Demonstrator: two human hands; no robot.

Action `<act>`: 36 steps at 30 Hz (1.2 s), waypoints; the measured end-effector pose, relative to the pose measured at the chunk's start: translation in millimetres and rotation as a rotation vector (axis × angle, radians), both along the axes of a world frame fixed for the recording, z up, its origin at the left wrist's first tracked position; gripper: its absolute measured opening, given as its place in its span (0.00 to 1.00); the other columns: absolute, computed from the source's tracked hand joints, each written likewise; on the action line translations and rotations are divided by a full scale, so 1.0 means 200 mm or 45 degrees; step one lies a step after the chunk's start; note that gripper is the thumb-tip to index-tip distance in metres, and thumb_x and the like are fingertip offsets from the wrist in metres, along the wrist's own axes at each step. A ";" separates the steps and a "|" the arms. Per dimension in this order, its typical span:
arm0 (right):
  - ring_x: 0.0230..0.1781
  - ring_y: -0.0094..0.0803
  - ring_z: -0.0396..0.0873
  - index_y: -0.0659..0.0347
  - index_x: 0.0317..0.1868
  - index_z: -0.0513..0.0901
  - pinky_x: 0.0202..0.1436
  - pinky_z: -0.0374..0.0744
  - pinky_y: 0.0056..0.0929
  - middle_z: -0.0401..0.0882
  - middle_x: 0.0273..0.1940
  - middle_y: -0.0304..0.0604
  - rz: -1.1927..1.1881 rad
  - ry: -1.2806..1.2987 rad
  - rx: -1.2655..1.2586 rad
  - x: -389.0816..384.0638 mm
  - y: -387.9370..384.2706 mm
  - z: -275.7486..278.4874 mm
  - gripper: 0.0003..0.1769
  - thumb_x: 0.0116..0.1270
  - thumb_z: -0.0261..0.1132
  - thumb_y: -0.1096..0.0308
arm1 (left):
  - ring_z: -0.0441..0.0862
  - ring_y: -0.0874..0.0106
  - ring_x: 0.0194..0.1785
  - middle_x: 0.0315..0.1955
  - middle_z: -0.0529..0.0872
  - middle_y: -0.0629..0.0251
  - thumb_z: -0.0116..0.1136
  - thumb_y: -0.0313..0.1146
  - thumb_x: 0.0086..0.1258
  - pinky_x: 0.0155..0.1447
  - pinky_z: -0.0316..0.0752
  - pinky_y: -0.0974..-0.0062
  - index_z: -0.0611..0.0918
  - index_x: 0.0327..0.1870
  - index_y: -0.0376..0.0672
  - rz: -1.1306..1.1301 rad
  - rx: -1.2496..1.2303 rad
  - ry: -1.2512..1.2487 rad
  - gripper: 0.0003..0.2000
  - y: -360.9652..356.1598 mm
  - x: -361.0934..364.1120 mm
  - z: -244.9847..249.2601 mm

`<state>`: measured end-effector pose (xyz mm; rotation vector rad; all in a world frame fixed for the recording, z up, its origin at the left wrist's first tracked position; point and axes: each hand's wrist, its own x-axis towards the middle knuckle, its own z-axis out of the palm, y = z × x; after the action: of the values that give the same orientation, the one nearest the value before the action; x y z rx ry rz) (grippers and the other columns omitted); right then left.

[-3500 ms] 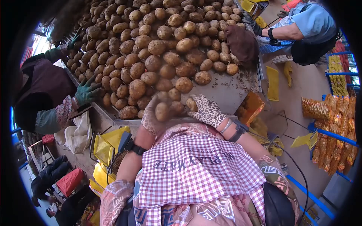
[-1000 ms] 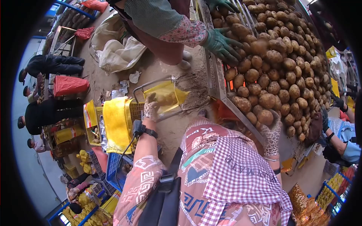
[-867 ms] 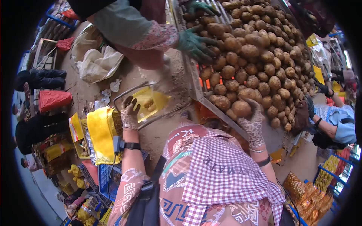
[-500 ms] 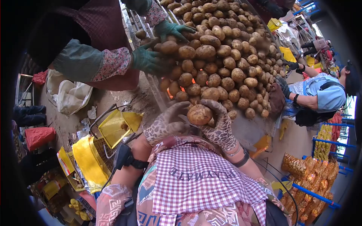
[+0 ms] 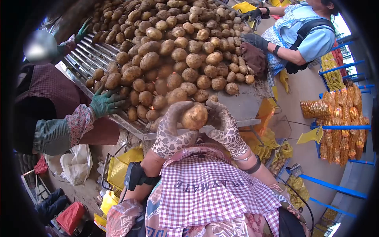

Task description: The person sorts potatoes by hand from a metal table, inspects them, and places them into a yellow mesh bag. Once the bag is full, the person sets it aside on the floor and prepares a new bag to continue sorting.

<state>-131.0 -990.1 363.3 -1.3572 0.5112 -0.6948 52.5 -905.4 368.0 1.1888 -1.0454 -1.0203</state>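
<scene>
Potato [image 5: 194,116]: I judge it firm, moderately heavy, its soil-dusted skin a little slippery and easily bruised, best cupped around its rounded middle. It lies against the curled fingers of my left hand [image 5: 171,132], which grip it; my right hand [image 5: 227,132] is open beside it, contact unclear. Beyond, more potatoes [image 5: 179,43] cover much of the table [image 5: 245,103].

blue metal rails [image 5: 347,127] at right, red bag [image 5: 71,218] lower left, pale crumpled sheet [image 5: 76,165]
</scene>
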 end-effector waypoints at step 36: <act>0.48 0.40 0.80 0.54 0.54 0.74 0.45 0.85 0.40 0.78 0.49 0.45 -1.488 -1.432 1.330 -1.02 0.01 -0.69 0.17 0.68 0.64 0.61 | 0.78 0.52 0.56 0.51 0.82 0.49 0.60 0.41 0.66 0.60 0.72 0.60 0.80 0.53 0.40 -1.126 0.061 -1.460 0.19 -0.49 -0.37 -0.62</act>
<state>-334.1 -988.1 225.9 0.5185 0.5501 -1.6366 -21.1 -1002.7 244.8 1.3774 -2.6160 -0.9577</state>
